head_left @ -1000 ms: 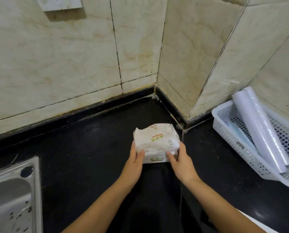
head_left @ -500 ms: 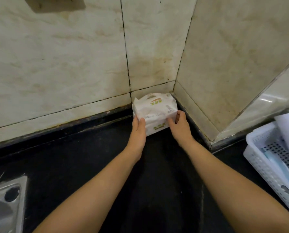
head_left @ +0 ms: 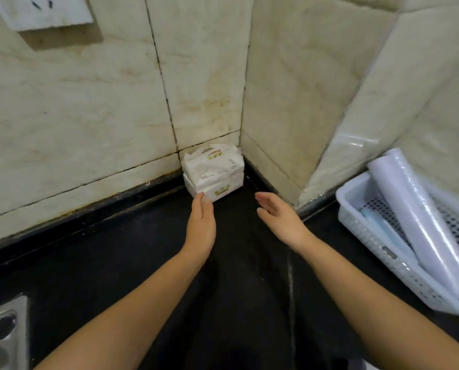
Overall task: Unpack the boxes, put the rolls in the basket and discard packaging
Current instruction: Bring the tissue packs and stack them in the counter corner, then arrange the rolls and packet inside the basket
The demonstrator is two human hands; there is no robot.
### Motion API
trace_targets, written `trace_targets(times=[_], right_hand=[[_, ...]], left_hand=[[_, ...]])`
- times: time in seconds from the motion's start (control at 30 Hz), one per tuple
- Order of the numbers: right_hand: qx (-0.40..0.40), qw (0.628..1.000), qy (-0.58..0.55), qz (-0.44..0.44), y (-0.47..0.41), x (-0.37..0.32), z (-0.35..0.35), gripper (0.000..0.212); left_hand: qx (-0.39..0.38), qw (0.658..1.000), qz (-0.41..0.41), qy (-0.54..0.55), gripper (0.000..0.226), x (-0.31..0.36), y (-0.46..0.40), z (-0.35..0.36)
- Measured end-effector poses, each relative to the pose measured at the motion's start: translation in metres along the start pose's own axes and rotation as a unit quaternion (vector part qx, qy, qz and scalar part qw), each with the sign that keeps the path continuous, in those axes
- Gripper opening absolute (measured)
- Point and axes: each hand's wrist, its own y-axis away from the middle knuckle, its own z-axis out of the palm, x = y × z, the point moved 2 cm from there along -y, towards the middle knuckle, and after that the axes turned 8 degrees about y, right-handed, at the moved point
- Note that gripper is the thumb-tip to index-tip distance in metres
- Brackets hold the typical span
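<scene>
A white tissue pack (head_left: 213,172) with green and red print stands in the corner where the two tiled walls meet, on the black counter (head_left: 236,263). My left hand (head_left: 201,222) is flat and open, its fingertips just touching the pack's lower front edge. My right hand (head_left: 279,217) is open, fingers apart, a short way to the right of the pack and not touching it. At the right edge a white perforated basket (head_left: 356,217) holds a long clear-wrapped roll (head_left: 420,217) lying at a slant, with a pale blue item (head_left: 383,231) beside it.
A steel sink (head_left: 4,332) shows at the lower left corner. A white wall socket plate (head_left: 41,9) sits on the tiles at the upper left. Cream tiled walls close in the counter at the back and right.
Both hands pushed the tissue pack from mid-counter back into the wall corner. Now both hands have let go; the right one has drawn away to the right.
</scene>
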Motion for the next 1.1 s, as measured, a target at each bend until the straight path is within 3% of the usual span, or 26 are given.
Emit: trace_targets(times=[0.13,0.27,0.37,0.43,0.6,0.7,0.77,0.83,1.0,1.1], right_hand=[[0.094,0.995,0.035,0.018,0.075,0.005,-0.067,0.025],[0.21,0.971,0.07,0.091,0.14,0.03,-0.142,0.024],[0.248,0.945,0.151,0.154,0.173,0.059,-0.193,0.028],[0.231,0.937,0.188,0.183,0.179,0.075,-0.217,0.032],[0.034,0.957,0.205,0.203,0.161,0.107,-0.223,0.044],[0.048,0.947,0.269,0.167,0.138,0.117,-0.217,0.03],[0.058,0.909,0.372,0.177,0.123,0.121,-0.215,0.019],[0.06,0.884,0.424,0.186,0.111,0.127,-0.217,0.023],[0.054,0.9,0.397,0.169,0.102,0.139,-0.215,0.03],[0.022,0.902,0.385,0.192,0.096,0.141,-0.217,0.029]], left_hand=[[-0.126,0.986,0.093,-0.062,0.03,0.018,0.042,0.063],[-0.267,0.934,0.171,-0.164,0.027,0.026,0.085,0.145],[-0.332,0.901,0.191,-0.202,0.028,0.017,0.106,0.198],[-0.344,0.897,0.187,-0.207,0.03,0.014,0.106,0.228],[-0.325,0.887,0.17,-0.279,0.038,0.004,0.081,0.287],[-0.351,0.854,0.162,-0.349,0.044,-0.004,0.062,0.311],[-0.37,0.834,0.152,-0.379,0.046,-0.009,0.049,0.322],[-0.365,0.834,0.145,-0.388,0.045,-0.011,0.035,0.332],[-0.364,0.832,0.166,-0.384,0.038,-0.013,0.005,0.359],[-0.427,0.801,0.146,-0.393,0.034,-0.015,-0.004,0.371]])
